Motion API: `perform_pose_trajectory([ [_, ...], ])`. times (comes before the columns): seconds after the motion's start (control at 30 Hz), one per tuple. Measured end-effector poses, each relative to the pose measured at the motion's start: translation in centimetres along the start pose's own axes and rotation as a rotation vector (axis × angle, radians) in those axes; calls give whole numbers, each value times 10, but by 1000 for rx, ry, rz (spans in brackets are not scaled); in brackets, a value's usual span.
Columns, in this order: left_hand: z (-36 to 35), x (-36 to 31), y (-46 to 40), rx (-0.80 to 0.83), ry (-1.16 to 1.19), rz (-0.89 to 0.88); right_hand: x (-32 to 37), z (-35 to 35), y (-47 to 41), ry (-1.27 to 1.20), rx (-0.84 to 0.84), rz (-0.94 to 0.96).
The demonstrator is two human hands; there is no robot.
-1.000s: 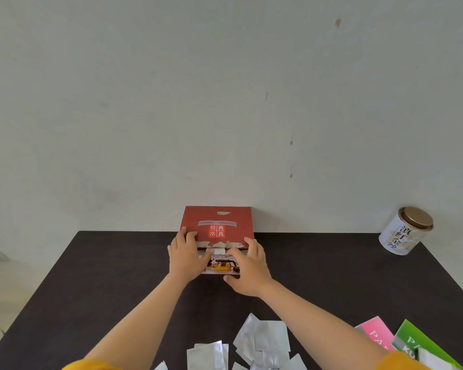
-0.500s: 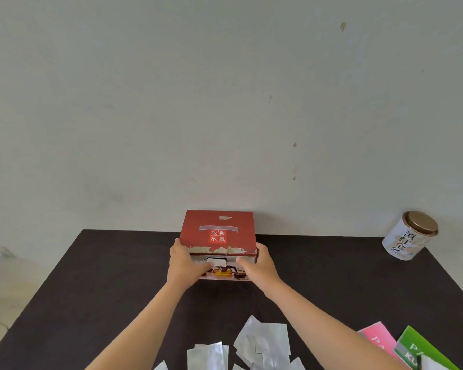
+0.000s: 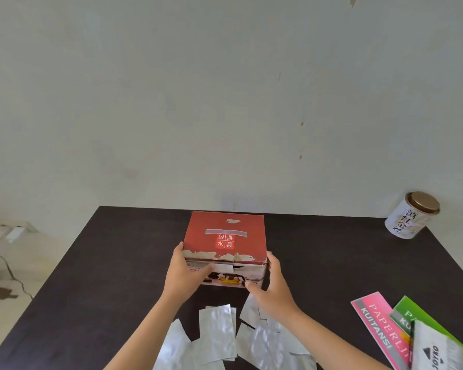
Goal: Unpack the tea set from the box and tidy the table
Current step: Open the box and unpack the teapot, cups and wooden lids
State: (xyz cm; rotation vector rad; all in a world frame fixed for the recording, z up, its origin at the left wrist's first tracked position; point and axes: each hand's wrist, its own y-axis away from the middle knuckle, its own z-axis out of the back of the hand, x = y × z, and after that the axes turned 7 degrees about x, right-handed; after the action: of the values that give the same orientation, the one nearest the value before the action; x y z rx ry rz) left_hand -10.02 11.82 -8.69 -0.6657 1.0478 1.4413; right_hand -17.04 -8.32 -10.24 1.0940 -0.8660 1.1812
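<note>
Worktop (image 3: 91,276), dark, carries a red tea set box (image 3: 225,237) at twelve o'clock, still closed. Left hand (image 3: 183,276) and right hand (image 3: 271,285) grasp its two near corners, fingers curled round them. Foil sachets (image 3: 217,332) lie loose at six o'clock. Unpacking looks barely begun; nothing is out.

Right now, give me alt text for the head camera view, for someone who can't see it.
Two bare hands, left hand and right hand, hold a closed red box by its sides on a dark table. Silver foil pouches lie near the table's front edge. A white tin stands at far right and pink and green receipt books lie at near right.
</note>
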Motion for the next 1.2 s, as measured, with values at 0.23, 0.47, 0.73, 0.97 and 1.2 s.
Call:
perform_pose_trajectory([
  [0.23,22,-42,-19,-93,168,-132,30,8,-32,75,-180,202],
  [0.47,18,-72,-64,-1,169,-212,55,18,-101,265,-190,197],
  [0.73,3,-23,-110,152,-361,-222,24,15,-131,812,11,78],
  [0.97,-1,-4,-123,120,-304,-291,29,13,-136,1200,296,486],
  [1.2,1,0,-124,114,-156,-281,45,17,-159,1385,532,683],
])
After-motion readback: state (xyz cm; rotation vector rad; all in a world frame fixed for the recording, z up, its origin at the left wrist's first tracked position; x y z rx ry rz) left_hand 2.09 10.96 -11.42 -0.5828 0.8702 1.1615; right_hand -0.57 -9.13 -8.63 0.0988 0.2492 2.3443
